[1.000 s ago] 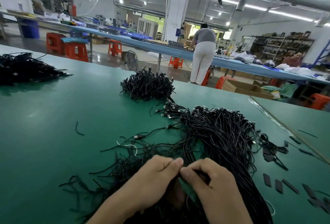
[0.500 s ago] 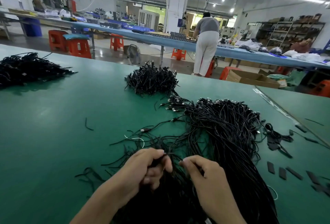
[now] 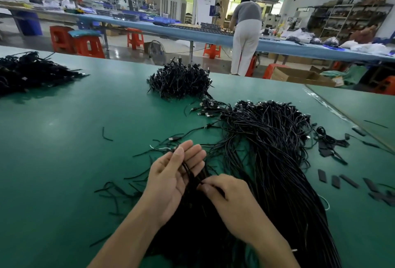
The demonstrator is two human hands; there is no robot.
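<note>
Looking down, head view: left grip [image 3: 171, 175] lies palm up w/ fingers straight, not closed round anything. A few black cables [image 3: 189, 172] run across its palm & fingers, ends reaching about to the fingertips. Right grip [image 3: 226, 195] sits just right of it, back of hand up, fingers curled, thumb & forefinger pinching those cables where they leave the left palm. So the cables lie between the 2 grips: resting on the left, nipped by the right, near ends dropping into the dark mass btwn the forearms.

Big pile [image 3: 275, 145] of long cables stretches from far connectors to the near edge, just right of the right grip. Loose strands [image 3: 119, 190] lie scattered on the green table [image 3: 64, 150], left of the left grip. Tied heap [image 3: 179, 83] sits farther back, well apart from the hands; another heap [image 3: 27, 73] at far left. Flat black strips [image 3: 321, 175] lie on the right side of the table.

Bkgd: person [image 3: 245, 32] in white trousers stands, back to cam, at a long blue bench [image 3: 149, 28]; red stools [image 3: 62, 40] & an open carton [image 3: 299, 76] on the floor.
</note>
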